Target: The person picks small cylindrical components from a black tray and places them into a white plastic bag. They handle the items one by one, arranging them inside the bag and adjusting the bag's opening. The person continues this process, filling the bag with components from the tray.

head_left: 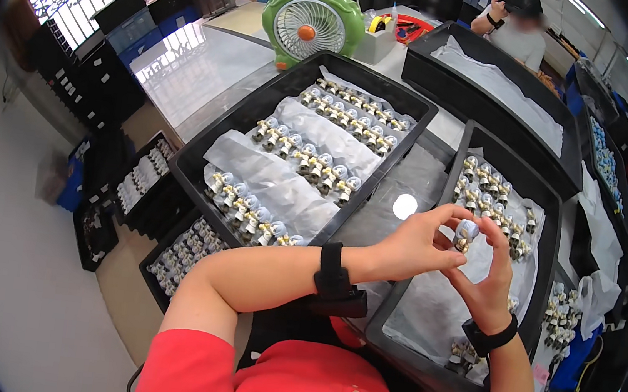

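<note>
Between the fingertips of both hands is a small figurine (466, 233) with a pale blue-grey top and a gold and white body. My left hand (427, 238) pinches it from the left, and my right hand (490, 272) grips its other side with the fingers curled round. Both hands are raised over the right black tray (393, 313), where rows of similar figurines (486, 181) stand on white paper. A larger black tray (414, 134) to the left holds more figurines (306, 160), in rows parted by folded sheets of white paper.
A green animal-shaped fan (310, 25) stands behind the larger tray. Another black tray (490, 80) lined with paper lies at the far right. More figurines fill a tray (187, 255) low on the left. A person (522, 38) in a dark cap is at the back right.
</note>
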